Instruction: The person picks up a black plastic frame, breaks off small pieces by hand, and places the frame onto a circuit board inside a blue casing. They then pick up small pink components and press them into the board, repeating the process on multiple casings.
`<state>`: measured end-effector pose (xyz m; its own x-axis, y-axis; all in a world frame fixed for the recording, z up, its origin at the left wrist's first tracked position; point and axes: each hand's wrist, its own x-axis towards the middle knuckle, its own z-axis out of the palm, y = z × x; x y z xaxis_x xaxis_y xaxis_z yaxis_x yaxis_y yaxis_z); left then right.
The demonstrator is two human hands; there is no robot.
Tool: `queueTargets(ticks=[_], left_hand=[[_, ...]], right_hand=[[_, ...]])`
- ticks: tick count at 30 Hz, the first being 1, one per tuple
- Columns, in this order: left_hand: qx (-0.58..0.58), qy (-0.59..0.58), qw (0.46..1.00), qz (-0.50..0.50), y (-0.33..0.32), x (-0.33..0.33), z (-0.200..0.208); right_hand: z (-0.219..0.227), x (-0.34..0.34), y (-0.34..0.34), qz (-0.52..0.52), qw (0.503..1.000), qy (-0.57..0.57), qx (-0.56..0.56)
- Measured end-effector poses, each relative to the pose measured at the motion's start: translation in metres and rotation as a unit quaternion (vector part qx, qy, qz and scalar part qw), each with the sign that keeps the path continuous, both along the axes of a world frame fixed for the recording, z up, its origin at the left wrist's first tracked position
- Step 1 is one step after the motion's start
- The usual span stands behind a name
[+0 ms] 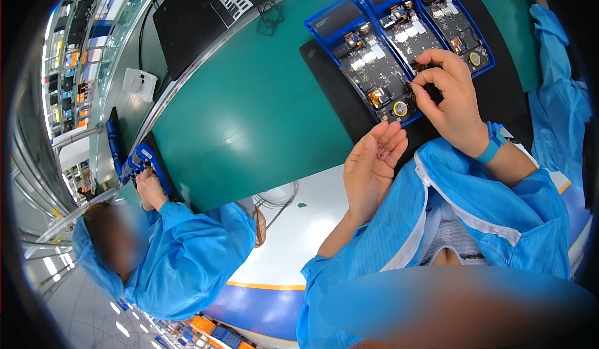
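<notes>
Three blue frames stand side by side, each holding a dark circuit board: the left board [367,68], the middle board [409,34] and the right board [454,24]. Round yellow-rimmed parts like coin cells show on the left board [400,109] and the right board [475,58]. My left hand [376,165] is cupped palm up at the near edge of the left frame, with small pinkish pieces [382,154] in it. Over the near part of the middle board, my right hand [448,93] pinches thumb and forefinger together. What sits between those fingertips is too small to make out.
The frames rest on a black mat [327,87] on a green table [249,118]. At left, a co-worker in blue [181,255] handles another blue frame [156,162]. A blue sleeve [552,87] shows at far right. A white box [138,84] lies beyond the table.
</notes>
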<state>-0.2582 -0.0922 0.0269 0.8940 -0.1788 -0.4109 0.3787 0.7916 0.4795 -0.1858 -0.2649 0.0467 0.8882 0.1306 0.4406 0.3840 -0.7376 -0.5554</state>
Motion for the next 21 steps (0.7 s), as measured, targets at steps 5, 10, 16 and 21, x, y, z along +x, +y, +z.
queueTargets(ticks=[5, 10, 16, 21], left_hand=[[-0.018, -0.001, 1.000, 0.001, 0.003, 0.001, -0.002], [-0.041, -0.011, 0.999, -0.009, 0.003, 0.001, -0.003], [-0.038, -0.007, 0.999, -0.010, 0.004, 0.001, -0.002], [-0.038, 0.001, 0.999, -0.014, 0.004, 0.002, -0.001]], right_hand=[[-0.001, 0.004, 0.008, -0.007, 1.000, -0.013, -0.026], [0.002, 0.007, 0.008, -0.008, 0.998, -0.020, -0.053], [0.005, 0.010, 0.011, 0.003, 0.998, -0.013, -0.068], [0.008, 0.010, 0.013, -0.009, 0.994, -0.011, -0.109]])
